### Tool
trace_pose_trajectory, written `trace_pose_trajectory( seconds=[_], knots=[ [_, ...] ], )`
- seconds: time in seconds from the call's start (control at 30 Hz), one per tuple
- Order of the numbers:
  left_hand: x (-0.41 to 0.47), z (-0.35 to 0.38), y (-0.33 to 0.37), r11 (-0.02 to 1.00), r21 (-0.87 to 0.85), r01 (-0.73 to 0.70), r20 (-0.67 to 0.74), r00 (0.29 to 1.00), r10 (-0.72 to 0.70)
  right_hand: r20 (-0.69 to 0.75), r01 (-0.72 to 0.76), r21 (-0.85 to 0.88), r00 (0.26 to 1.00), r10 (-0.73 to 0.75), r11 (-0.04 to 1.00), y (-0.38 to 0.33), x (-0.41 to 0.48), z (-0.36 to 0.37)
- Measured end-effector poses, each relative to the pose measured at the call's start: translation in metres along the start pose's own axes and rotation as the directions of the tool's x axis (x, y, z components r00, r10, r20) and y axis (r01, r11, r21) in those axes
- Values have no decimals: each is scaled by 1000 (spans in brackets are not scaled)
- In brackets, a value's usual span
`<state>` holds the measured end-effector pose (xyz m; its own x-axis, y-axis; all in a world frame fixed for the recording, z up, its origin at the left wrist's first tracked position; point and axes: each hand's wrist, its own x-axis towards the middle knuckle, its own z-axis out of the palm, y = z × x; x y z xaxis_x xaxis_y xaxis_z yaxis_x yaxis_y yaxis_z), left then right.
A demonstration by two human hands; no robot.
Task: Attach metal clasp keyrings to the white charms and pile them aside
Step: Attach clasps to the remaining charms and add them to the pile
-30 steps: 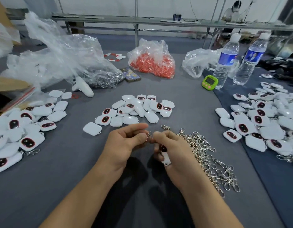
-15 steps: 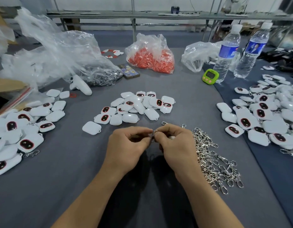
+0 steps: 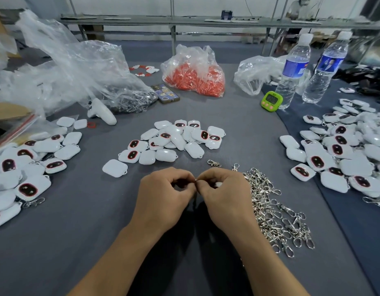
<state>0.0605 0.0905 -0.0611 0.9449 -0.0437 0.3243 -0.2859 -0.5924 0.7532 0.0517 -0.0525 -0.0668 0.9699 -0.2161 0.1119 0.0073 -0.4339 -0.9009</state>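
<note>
Left hand [image 3: 165,191] fingers pinch the clasp keyring [image 3: 195,180], right hand [image 3: 224,190] grips a white charm [image 3: 218,184]; hold both steady while threading.

The one camera sits on my head and looks forward and down across the grey table [image 3: 238,124]. It is close to my left hand [image 3: 163,193] and right hand [image 3: 225,195], low in the middle; the wide lens reaches the long metal bench [image 3: 206,21] far behind.
</note>
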Motion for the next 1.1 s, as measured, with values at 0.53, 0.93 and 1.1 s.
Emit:
trace_pose_trajectory(
  seconds=[0.53, 0.93, 1.1],
  knots=[
    [1, 0, 0, 972, -197, 129, 6, 991, -130, -43, 133, -14, 990, -133, 991, -4, -3, -5],
    [5, -2, -1, 877, -376, 298, 192, 951, -241, -69, 259, -171, 959, -274, 950, 0, -4, -6],
    [7, -9, -4, 899, -320, 299, 269, 939, -216, -35, 298, -224, 949, -313, 928, -1, -5, -6]
  ],
)
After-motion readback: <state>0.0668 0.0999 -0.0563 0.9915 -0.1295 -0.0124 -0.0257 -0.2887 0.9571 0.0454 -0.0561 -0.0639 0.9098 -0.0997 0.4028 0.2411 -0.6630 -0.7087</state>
